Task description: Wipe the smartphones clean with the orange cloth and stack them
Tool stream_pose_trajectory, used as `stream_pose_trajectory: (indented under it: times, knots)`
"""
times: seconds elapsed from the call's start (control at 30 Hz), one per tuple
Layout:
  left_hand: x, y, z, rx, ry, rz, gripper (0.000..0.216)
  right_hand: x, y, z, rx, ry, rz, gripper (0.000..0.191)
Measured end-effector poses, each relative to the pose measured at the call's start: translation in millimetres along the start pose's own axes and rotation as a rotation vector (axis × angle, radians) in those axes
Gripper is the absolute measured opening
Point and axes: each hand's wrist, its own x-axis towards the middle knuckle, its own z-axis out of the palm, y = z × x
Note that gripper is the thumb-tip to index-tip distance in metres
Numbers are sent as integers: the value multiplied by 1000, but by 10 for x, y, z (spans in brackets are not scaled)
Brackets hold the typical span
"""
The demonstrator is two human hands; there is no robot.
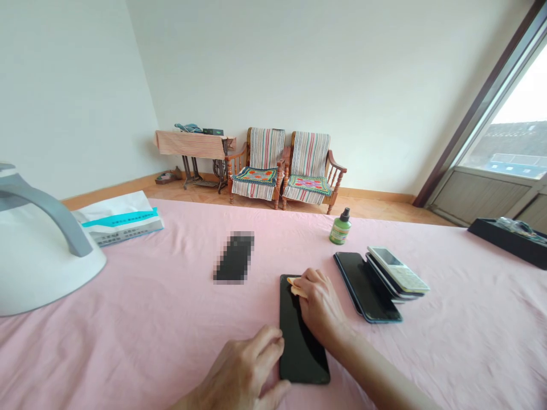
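Note:
A black tablet [297, 336] lies screen up on the pink cloth in front of me, its long side pointing away from me. My right hand [318, 302] presses a small folded yellow cloth [297, 286] against the upper part of the screen, fingers closed round it. At the tablet's lower left corner, my left hand [252, 364] holds the edge, with curved fingers along the left side and the thumb at the bottom. Right of the tablet lie a dark phone [367, 287] and a stack of phones with a white keypad phone [397, 267] on top.
A dark, pixelated flat object [235, 257] lies left of the tablet. Behind the phones stands a green spray bottle [340, 228]. A white kettle [47, 250] and a tissue pack [123, 219] are at left, a black tray [510, 242] at far right.

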Motion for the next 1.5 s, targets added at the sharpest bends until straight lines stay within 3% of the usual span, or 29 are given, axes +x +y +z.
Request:
stream_pose_trajectory:
  times: [0.1,0.3,0.5,0.77,1.0,1.23,1.5]
  knots:
    - [-11,12,8,13,2,-12,51,-10,-39,11,30,-27,-52,28]
    - [11,-29,38,46,14,6,41,20,65,-62,0,33,31,26]
    - [8,-69,33,-2,0,33,40,-31,-87,32,128,-35,-49,29]
    - [-13,-79,45,9,22,46,39,220,-23,67,97,-30,-70,31]
    - [24,-83,37,-53,-36,10,40,-26,-153,-10,111,-82,-108,30]
    - [-13,-34,18,-21,8,1,46,212,-91,105,49,-65,-87,31]
    - [9,-31,39,-30,-30,-43,41,20,-153,72,52,-65,-132,29]
